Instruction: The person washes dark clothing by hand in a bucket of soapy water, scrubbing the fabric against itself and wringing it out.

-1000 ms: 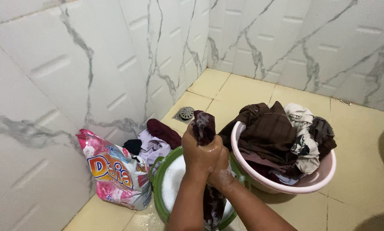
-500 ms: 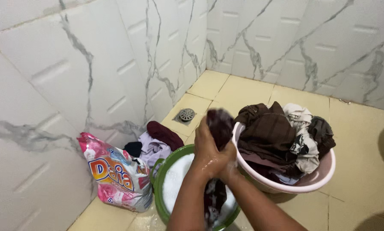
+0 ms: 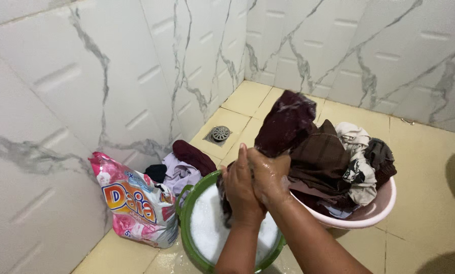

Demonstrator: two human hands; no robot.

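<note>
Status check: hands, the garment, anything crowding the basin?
Left hand and right hand clamped on soapy maroon garment. Over green basin. Pink tub alongside.

Our two forearms rise from the bottom edge and converge toward the middle, bare and wet. Our left hand (image 3: 239,189) sits upright with its back toward us, fingers pointing upward and pressed close together, the wrist straight in line with the forearm. Our right hand (image 3: 270,175) lies just beside it and touching it, slightly higher, knuckles glistening, its fingers curled and clenched tight; the forearm behind it slants in from the lower right. Both hands are closed in a grip, pressed against each other palm side inward, skin shiny with water and suds.
</note>
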